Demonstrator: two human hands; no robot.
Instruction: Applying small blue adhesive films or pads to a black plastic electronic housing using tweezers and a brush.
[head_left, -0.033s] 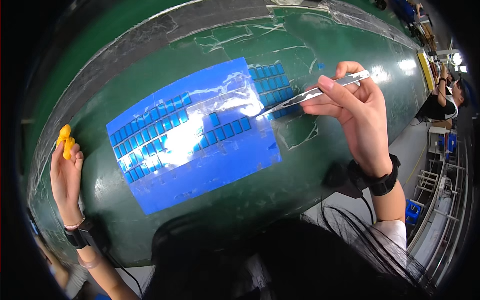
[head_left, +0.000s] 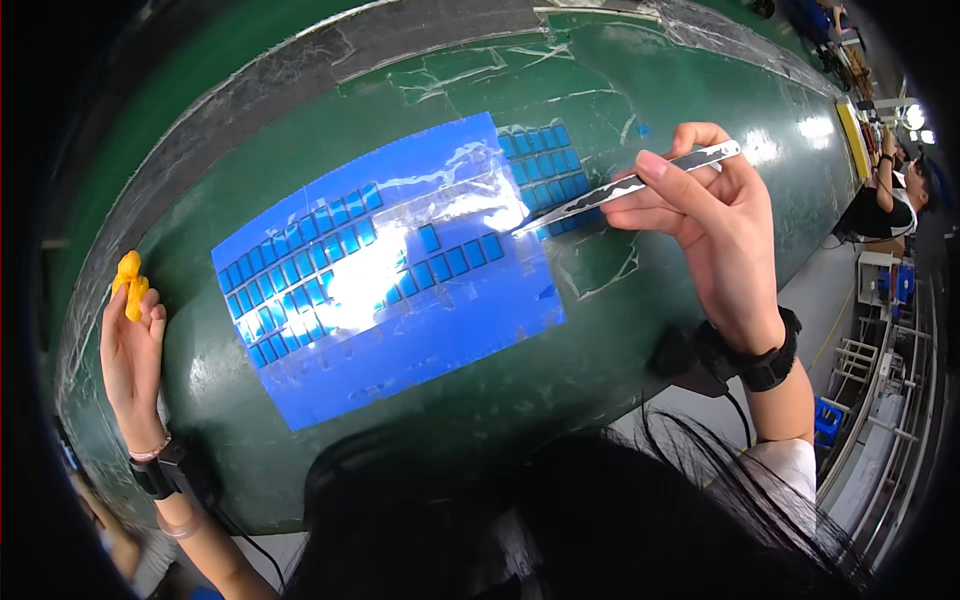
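Observation:
My right hand (head_left: 715, 215) holds a pair of metal tweezers (head_left: 640, 182) with dark, worn patches, gripped between thumb and fingers. The tips point left and down to the right edge of a bright blue sheet (head_left: 400, 375). On this sheet lie several small blue rectangular pieces (head_left: 447, 264) in slanting rows, partly lost in strong glare. More such pieces (head_left: 545, 165) stand in rows just beyond the sheet's right edge. Far to the left, my left hand (head_left: 135, 365) is raised with curled fingers around a soft yellow rubbery piece (head_left: 130, 285) at their tips.
A dark green worktop (head_left: 480, 400) with scraps of clear tape carries the sheet. A grey strip (head_left: 400, 55) runs along its far edge. At the right, another person (head_left: 905, 195) sits beside the worktop, with metal racks (head_left: 875, 430) nearer. Dark hair hangs across the lower edge.

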